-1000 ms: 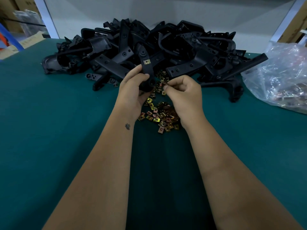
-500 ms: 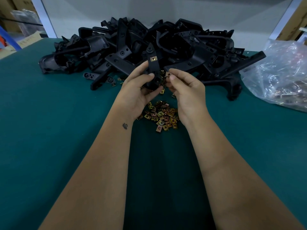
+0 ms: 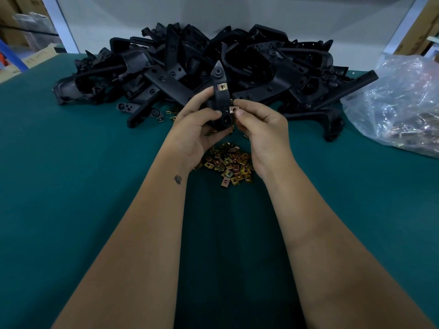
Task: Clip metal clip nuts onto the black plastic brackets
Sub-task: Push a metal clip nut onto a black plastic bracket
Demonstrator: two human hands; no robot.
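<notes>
Above the green counter (image 3: 71, 186), near its far edge, the left hand (image 3: 197, 129) grips an upright black bracket (image 3: 219, 91) while the right hand (image 3: 259, 124) pinches a metal clip (image 3: 233, 109) at its side edge; it should slide on squarely until seated.

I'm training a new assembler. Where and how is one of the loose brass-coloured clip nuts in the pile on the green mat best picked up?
Pinch a loose brass-coloured clip nut at the pile's near edge, coming from above, with fingertips on its two opposite side edges. These nuts lie flat and apart from the heap, so probably nothing snags. The right hand holds its clip nut by the edges against the held black plastic bracket.
</notes>
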